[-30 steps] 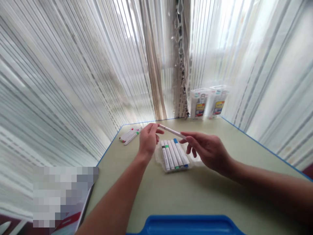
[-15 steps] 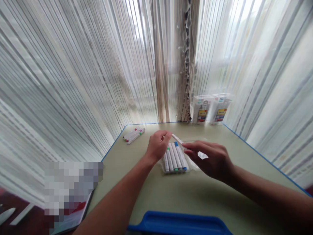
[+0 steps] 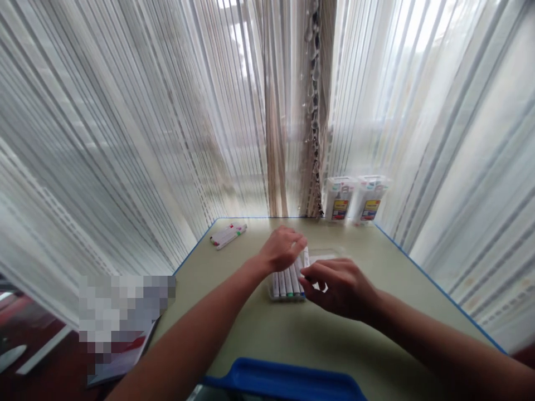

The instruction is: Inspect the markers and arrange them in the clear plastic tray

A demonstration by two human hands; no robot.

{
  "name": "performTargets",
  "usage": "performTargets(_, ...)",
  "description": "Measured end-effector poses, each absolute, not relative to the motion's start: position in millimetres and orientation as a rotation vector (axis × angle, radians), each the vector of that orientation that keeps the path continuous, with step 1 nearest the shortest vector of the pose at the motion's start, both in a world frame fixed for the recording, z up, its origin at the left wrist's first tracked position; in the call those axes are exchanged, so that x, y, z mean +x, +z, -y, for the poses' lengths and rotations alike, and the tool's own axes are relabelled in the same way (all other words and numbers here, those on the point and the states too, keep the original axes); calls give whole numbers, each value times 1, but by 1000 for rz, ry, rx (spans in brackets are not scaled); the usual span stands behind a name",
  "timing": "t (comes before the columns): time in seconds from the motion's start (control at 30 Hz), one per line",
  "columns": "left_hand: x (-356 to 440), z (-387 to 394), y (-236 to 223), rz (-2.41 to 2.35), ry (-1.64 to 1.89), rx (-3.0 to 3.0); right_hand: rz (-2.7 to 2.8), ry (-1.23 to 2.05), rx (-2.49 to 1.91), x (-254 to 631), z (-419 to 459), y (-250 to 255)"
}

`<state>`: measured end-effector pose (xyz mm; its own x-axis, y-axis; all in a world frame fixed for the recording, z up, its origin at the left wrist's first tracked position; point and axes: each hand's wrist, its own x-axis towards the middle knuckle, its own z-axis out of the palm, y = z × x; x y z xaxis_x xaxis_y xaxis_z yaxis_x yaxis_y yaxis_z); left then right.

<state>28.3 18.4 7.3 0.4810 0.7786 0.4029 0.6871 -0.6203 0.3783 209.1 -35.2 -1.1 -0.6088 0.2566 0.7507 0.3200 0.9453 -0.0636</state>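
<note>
A white marker [image 3: 306,257] is held between my two hands, over the right side of a clear plastic case. My left hand [image 3: 284,249] is closed on its far end, and my right hand [image 3: 338,287] pinches its near end. Under them the clear case [image 3: 288,299] lies open on the table, with several white markers [image 3: 288,281] side by side in it. Their far ends are hidden behind my left hand. Part of the case's lid [image 3: 330,252] shows behind my right hand.
A small pile of white markers [image 3: 228,236] lies at the far left of the table [image 3: 242,312]. Two clear boxes [image 3: 339,200] with labels stand at the back right, by the string curtain [image 3: 234,167]. A blue tray edge [image 3: 288,379] is at the near side.
Both hands have come lower and closer to the case with the marker. The marker has turned from slanting sideways to pointing mostly away from me. The view has also shifted slightly.
</note>
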Motion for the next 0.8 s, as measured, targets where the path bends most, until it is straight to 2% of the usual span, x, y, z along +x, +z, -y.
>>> performTargets(0.3,21,-20,-14,-1265,791,2676,2337,-6,-395,207,32,-8)
performTargets(0.8,17,-20,-16,-1367,653,2645,2504,61,-538,213,24,-9)
